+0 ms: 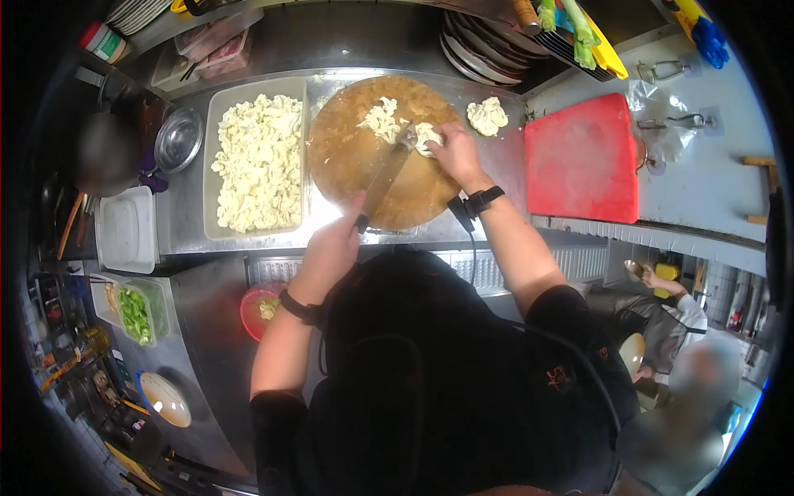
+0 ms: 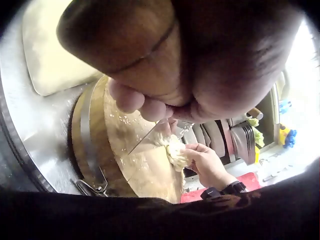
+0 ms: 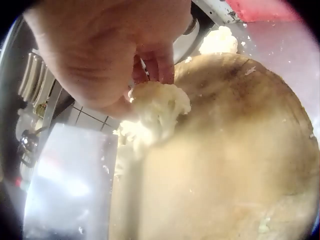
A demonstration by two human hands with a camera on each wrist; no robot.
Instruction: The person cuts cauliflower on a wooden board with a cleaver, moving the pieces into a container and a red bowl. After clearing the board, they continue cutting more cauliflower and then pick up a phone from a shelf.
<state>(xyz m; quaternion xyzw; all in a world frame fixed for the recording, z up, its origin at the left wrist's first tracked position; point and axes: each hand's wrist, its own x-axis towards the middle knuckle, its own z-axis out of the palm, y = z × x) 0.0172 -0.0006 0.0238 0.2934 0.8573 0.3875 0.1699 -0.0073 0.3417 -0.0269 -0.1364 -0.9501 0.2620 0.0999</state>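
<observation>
My left hand (image 1: 332, 250) grips the handle of a cleaver (image 1: 386, 175), whose blade slants across the round wooden chopping block (image 1: 341, 178). In the right wrist view the broad shiny cleaver blade (image 3: 67, 182) stands beside the block. With curled fingers my right hand (image 1: 460, 157) holds a piece of cauliflower (image 3: 160, 107) on the block, close to the blade. Cut cauliflower florets (image 1: 380, 120) lie just past the blade tip. Another cauliflower chunk (image 1: 487, 116) sits on the steel counter to the right of the block.
A tray (image 1: 212, 225) full of cauliflower florets stands left of the block. To the right lies a red cutting board (image 1: 582, 161). A metal bowl (image 1: 179, 139) and a white plastic tub (image 1: 126, 230) are at the far left. Behind me at the right, another person (image 1: 674, 326) is working.
</observation>
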